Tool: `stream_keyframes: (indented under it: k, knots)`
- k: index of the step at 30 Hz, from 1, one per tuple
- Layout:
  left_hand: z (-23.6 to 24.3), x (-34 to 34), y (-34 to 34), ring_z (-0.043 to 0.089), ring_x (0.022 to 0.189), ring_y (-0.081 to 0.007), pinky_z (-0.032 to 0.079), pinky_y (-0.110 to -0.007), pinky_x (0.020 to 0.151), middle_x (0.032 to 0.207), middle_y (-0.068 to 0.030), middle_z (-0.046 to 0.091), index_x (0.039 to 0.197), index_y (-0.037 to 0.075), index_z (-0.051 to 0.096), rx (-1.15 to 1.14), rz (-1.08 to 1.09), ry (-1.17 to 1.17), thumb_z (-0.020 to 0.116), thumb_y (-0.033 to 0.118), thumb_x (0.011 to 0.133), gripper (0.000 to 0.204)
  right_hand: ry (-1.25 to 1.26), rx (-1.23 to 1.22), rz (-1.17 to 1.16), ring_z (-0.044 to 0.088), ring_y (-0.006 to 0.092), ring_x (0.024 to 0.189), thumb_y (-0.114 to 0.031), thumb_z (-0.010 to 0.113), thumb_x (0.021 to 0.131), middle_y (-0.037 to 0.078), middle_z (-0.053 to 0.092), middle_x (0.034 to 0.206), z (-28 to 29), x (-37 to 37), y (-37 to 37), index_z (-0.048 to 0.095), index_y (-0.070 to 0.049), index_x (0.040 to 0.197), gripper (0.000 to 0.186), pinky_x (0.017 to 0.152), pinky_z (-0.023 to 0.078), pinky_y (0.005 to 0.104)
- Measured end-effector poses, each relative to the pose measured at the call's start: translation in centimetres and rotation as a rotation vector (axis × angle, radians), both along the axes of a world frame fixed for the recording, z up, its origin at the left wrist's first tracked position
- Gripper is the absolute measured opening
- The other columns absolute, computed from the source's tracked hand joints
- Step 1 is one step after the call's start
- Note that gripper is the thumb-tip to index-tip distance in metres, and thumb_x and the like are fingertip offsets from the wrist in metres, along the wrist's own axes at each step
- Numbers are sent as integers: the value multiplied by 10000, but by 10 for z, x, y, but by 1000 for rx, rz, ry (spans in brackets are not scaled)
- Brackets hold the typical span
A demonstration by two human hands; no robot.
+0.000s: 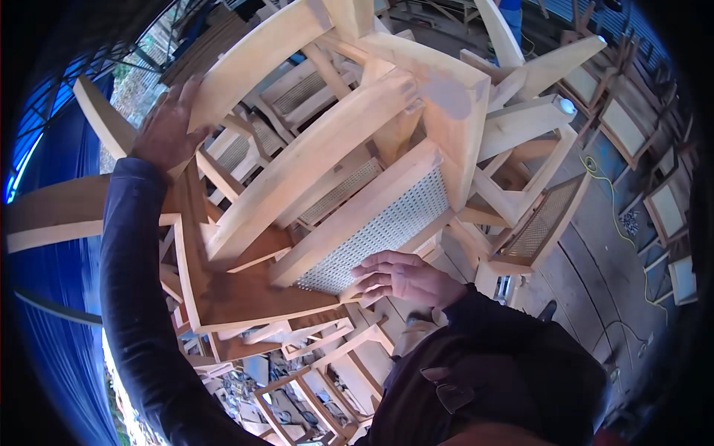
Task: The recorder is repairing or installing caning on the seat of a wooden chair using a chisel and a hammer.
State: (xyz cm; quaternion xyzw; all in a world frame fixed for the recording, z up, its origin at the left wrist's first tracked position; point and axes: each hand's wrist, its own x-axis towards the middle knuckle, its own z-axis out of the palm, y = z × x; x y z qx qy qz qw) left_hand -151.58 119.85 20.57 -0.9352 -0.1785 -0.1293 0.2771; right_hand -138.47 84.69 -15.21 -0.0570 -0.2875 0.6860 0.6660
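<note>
A pale, unfinished wooden chair frame (468,111) with curved rails fills the upper middle. My left hand (167,130) grips the end of a curved top rail (260,52) at the upper left. Below that runs a second curved rail (312,156). A white cane panel (387,223) sits in the frame at centre, beside a reddish side board (260,301). My right hand (405,279) is at the panel's lower edge, fingers apart and slightly bent, holding nothing; whether the fingertips touch the wood I cannot tell.
Stacked chair frames (349,364) stand below and behind. More framed chairs (662,208) line the right, by a yellow cable (625,230) on the plank floor (573,290). A blue tarpaulin (59,282) hangs at left. A person in blue (512,22) stands at the back.
</note>
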Motion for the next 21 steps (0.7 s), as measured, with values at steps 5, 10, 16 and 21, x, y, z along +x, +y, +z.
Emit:
stream_keyframes:
  k: [5,10,16,21]
  knots:
    - [-6,8,12,549,1348,-463,497,-513,1132,1412,-261,548,1619,19,363,71,-59,-12,886,223,829,968,-10,45,-85,445,377,1536,-290,524,1141,192,431,1668,55,-20,21,338,-41,1654,600,1284,358,540]
    - [-7,20,33,597,1297,-471,524,-526,1077,1364,-263,565,1586,10,374,106,-20,16,910,289,805,987,138,48,-258,372,396,1580,-373,568,1127,185,419,1670,79,-41,74,373,-103,1634,606,1327,275,559]
    - [-28,59,33,708,1115,-485,616,-519,893,1336,-238,588,1635,4,284,52,-57,-147,931,351,786,1123,303,77,-216,518,269,1463,-400,650,1095,84,583,1539,110,-6,145,497,-127,1545,549,1258,360,498]
    - [-30,77,18,708,1070,-442,592,-505,960,1347,-230,592,1649,24,304,125,-80,-182,925,359,803,1102,335,175,-168,552,249,1440,-318,670,1088,84,624,1496,127,10,179,531,-86,1514,505,1261,376,484]
